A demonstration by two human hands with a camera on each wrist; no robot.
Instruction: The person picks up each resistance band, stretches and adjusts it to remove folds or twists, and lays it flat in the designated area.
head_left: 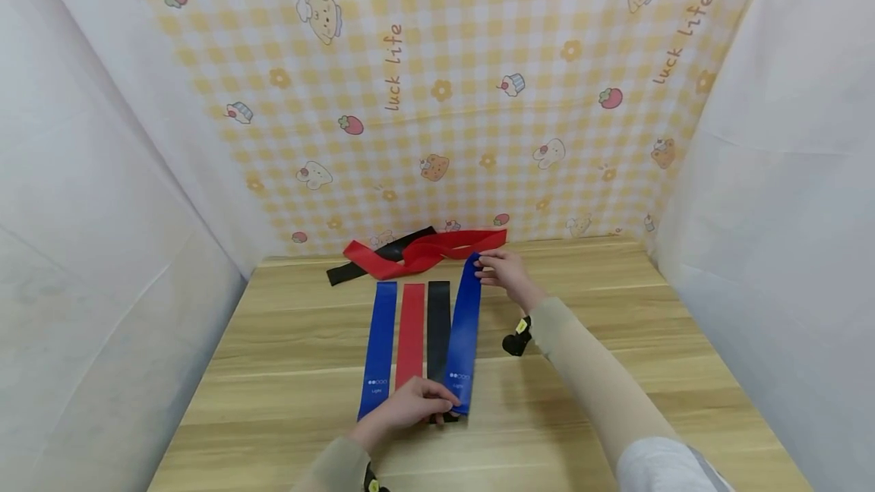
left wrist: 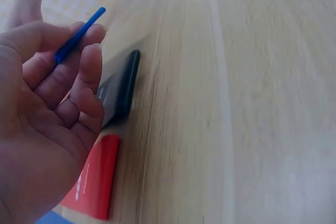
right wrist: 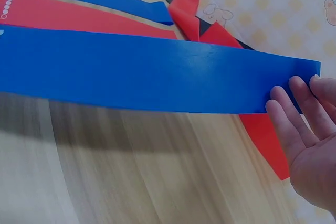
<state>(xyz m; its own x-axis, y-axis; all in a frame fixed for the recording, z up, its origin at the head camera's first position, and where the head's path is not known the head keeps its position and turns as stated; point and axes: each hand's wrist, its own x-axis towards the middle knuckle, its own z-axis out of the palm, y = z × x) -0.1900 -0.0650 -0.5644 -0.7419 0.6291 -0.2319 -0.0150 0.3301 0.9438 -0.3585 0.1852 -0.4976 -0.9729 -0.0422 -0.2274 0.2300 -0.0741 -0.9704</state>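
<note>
A blue resistance band [head_left: 465, 332] with "Light" printed on it is stretched lengthwise between both hands, raised off the table. My left hand [head_left: 410, 405] pinches its near end between thumb and fingers. At the far end, my right hand [head_left: 507, 273] grips the band's edge; the right wrist view shows the thumb and fingertips on the blue band [right wrist: 157, 72]. Left of it lie a black band [head_left: 439, 325], a red band [head_left: 412, 332] and another blue band [head_left: 381, 340], side by side and flat. The held band partly covers the black one.
Behind the row, a loose, twisted red band [head_left: 383, 266] lies across another black band [head_left: 347, 273] by the checked cloth backdrop [head_left: 437, 120]. White cloth walls stand left and right of the wooden table [head_left: 273, 370].
</note>
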